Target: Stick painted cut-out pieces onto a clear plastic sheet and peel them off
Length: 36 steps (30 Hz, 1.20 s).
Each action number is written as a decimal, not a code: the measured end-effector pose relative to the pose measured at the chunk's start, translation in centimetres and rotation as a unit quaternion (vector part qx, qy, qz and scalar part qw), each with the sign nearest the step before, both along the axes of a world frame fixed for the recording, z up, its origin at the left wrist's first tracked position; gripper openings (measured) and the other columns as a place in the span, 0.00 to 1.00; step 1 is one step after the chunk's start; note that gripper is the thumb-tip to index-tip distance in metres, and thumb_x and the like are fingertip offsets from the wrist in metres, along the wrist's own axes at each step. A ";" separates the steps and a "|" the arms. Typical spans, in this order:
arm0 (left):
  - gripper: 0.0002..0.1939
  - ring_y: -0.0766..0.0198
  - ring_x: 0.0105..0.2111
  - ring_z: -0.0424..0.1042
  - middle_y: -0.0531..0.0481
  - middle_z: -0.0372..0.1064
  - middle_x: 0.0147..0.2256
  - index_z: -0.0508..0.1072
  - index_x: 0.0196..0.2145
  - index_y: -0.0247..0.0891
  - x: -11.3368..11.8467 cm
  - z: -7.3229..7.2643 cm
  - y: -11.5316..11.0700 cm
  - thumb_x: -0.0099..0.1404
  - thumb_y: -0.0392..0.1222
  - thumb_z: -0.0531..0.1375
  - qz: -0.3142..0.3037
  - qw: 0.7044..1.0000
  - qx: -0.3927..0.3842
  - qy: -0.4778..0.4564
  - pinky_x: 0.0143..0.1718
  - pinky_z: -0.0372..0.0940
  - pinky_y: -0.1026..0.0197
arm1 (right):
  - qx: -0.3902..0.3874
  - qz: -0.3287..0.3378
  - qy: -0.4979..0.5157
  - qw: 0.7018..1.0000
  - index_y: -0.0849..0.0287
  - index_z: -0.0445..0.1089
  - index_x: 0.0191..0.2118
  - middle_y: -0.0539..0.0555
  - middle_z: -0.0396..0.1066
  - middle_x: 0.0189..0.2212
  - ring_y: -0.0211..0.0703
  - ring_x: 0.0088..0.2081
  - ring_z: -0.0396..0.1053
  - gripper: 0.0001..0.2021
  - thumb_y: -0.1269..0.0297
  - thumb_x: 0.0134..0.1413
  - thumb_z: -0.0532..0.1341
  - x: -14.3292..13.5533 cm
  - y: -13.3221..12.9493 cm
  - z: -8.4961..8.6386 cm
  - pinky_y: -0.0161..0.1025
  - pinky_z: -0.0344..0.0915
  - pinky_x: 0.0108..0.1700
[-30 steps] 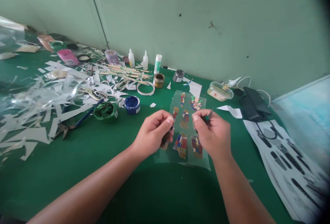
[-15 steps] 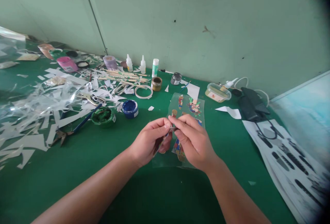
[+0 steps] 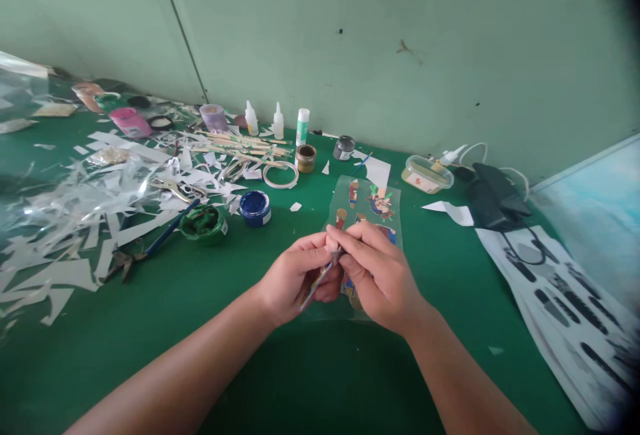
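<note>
Both hands meet over a clear plastic sheet on the green table. Between them is a thin, flat painted piece, seen nearly edge-on and slanting down to the left. My left hand is closed around it, thumb on top. My right hand pinches its upper end with thumb and fingers, which touch the left thumb. The fingers hide much of the piece. Several painted cut-out pieces lie on the sheet, among them a colourful one with green tips and a small red and brown one.
Left of the hands stand open jars of blue paint and green paint, beside blue-handled pliers. White paper scraps cover the far left. A plastic tub and printed sheets lie to the right.
The painted piece has turned slightly and now shows more edge-on between the fingers. Both hands keep their grip in nearly the same spot. The camera view has shifted slightly.
</note>
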<state>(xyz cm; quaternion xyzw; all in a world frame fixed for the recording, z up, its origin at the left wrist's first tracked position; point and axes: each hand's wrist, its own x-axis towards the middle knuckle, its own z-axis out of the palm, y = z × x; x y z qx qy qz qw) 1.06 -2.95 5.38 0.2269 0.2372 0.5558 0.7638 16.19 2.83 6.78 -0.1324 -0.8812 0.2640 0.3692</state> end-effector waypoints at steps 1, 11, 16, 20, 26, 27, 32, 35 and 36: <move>0.18 0.75 0.14 0.53 0.59 0.55 0.16 0.65 0.28 0.36 0.0 0.0 0.0 0.54 0.48 0.70 0.000 1.000 0.001 0.001 0.17 0.51 0.69 | 0.003 -0.002 -0.002 1.000 0.50 0.60 0.66 0.56 0.66 0.42 0.42 0.42 0.67 0.26 0.76 0.66 0.53 0.0 0.0 0.0 0.43 0.70 0.44; 0.14 0.74 0.14 0.51 0.60 0.53 0.15 0.64 0.26 0.37 0.0 0.0 0.0 0.57 0.45 0.66 -0.014 1.000 0.008 0.014 0.18 0.50 0.68 | -0.001 0.008 0.003 1.000 0.47 0.59 0.66 0.55 0.67 0.43 0.42 0.43 0.68 0.27 0.77 0.66 0.53 0.0 0.2 -0.4 0.44 0.71 0.45; 0.14 0.74 0.14 0.52 0.59 0.53 0.16 0.64 0.26 0.37 -0.1 -0.1 0.0 0.57 0.44 0.65 -0.009 1.000 0.014 0.020 0.19 0.51 0.67 | 0.000 -0.002 0.011 1.000 0.48 0.61 0.65 0.55 0.67 0.43 0.42 0.42 0.68 0.26 0.76 0.66 0.53 -0.1 0.2 -0.8 0.43 0.70 0.44; 0.16 0.74 0.15 0.53 0.58 0.54 0.18 0.62 0.23 0.36 0.3 -0.4 -0.1 0.61 0.44 0.64 -0.021 0.999 0.026 0.023 0.20 0.52 0.66 | -0.016 -0.061 0.030 0.998 0.52 0.68 0.61 0.54 0.68 0.41 0.41 0.41 0.69 0.21 0.73 0.66 0.54 0.3 0.9 -0.7 0.42 0.69 0.43; 0.15 0.71 0.16 0.60 0.56 0.62 0.21 0.65 0.27 0.37 0.5 -0.6 0.1 0.64 0.49 0.63 0.070 0.992 0.031 0.102 0.18 0.56 0.66 | -0.110 -0.126 0.048 0.985 0.55 0.73 0.54 0.55 0.69 0.41 0.41 0.41 0.68 0.15 0.67 0.69 0.53 0.8 1.6 -0.1 0.43 0.67 0.45; 0.15 0.70 0.17 0.61 0.55 0.64 0.22 0.65 0.28 0.37 0.4 -0.6 0.2 0.64 0.50 0.63 0.089 0.987 0.027 0.129 0.18 0.56 0.66 | -0.136 -0.119 0.052 0.982 0.54 0.74 0.53 0.55 0.69 0.42 0.41 0.43 0.68 0.15 0.65 0.69 0.53 0.8 1.5 0.0 0.43 0.67 0.45; 0.19 0.71 0.18 0.64 0.55 0.66 0.23 0.67 0.28 0.36 -0.1 -0.6 0.5 0.62 0.54 0.65 0.139 0.969 -0.001 0.205 0.17 0.56 0.69 | -0.214 -0.084 0.036 0.973 0.55 0.75 0.46 0.56 0.70 0.42 0.44 0.43 0.70 0.10 0.61 0.65 0.59 0.2 0.7 0.6 0.43 0.69 0.43; 0.20 0.72 0.16 0.62 0.55 0.66 0.21 0.67 0.28 0.36 -0.1 -0.5 0.4 0.60 0.55 0.66 0.134 0.966 -0.008 0.219 0.16 0.54 0.69 | -0.227 -0.089 0.016 0.970 0.56 0.75 0.40 0.53 0.71 0.36 0.42 0.39 0.70 0.06 0.63 0.62 0.61 0.0 0.4 1.0 0.42 0.67 0.42; 0.20 0.72 0.16 0.61 0.55 0.65 0.21 0.66 0.28 0.36 0.0 -0.5 0.3 0.60 0.55 0.67 0.132 0.965 -0.010 0.225 0.15 0.53 0.69 | -0.232 -0.089 0.013 0.969 0.56 0.75 0.37 0.52 0.71 0.34 0.41 0.37 0.69 0.06 0.64 0.63 0.61 0.0 0.4 1.1 0.41 0.67 0.41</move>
